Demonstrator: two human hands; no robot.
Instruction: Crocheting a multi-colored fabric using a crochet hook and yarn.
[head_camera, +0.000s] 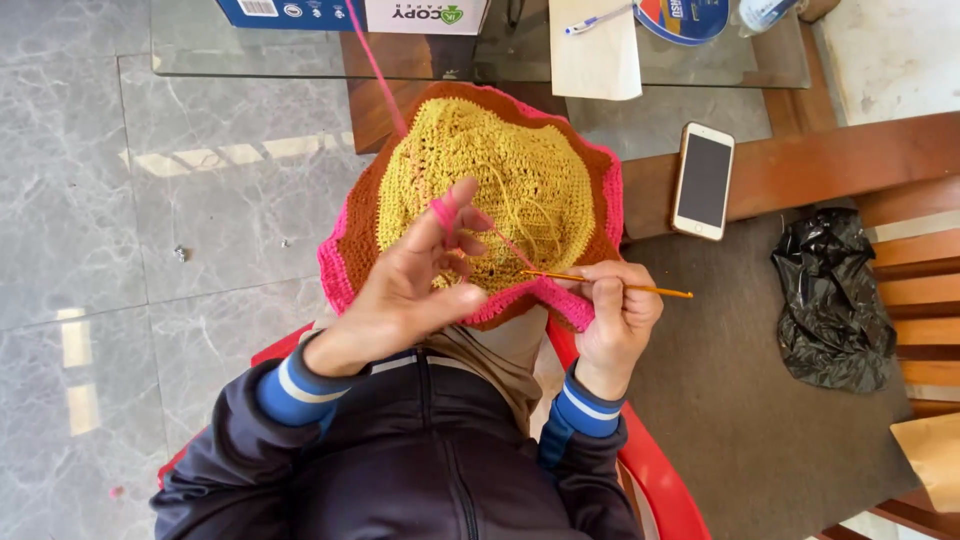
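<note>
Where marble floor (150, 200) shows, perhaps glass table (300, 50)

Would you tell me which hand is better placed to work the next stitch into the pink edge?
The right hand: it grips the crochet hook at the pink border, while the left hand only tensions the pink yarn.

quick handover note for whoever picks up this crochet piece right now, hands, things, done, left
Left hand: raised, pink yarn wound over its fingers, pinching the crochet piece.
Right hand: grips the yellow crochet hook, tip at the pink edge.
Piece lies over the lap: yellow centre, brown band, pink border.
Done: yellow, brown and pink along most of the rim that shows.
Left: hook sits in the near pink edge; the far rim is partly hidden.
</note>
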